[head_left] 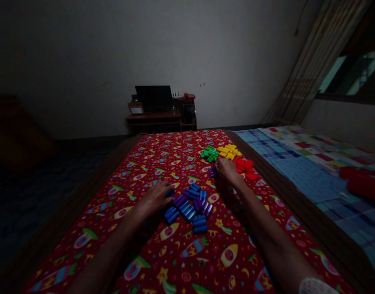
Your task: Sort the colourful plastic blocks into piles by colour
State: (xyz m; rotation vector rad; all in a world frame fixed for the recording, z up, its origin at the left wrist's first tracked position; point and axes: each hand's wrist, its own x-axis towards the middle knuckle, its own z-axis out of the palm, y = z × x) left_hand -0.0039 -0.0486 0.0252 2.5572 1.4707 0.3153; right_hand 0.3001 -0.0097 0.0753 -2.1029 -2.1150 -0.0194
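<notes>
My left hand [159, 194] lies at the left edge of a mixed pile, thumb and fingers apart around a dark blue piece. In the pile are several blue blocks [187, 210] of joined, ribbed plastic tubes, with purple blocks [203, 206] among them. Farther off to the right, my right hand [226, 169] has its fingers curled down at a purple block [212, 172], partly hiding it. Just beyond that hand sit a green heap [209, 154] and a yellow heap [230, 151] of similar pieces. A red heap [245, 168] is right of it, partly behind the hand.
A red cloth [120, 253] printed with rockets covers the surface under the pieces. A bed with a blue checked cover [310, 179] stands at the right. Against the far wall is a desk [155, 116] with a dark monitor [155, 98].
</notes>
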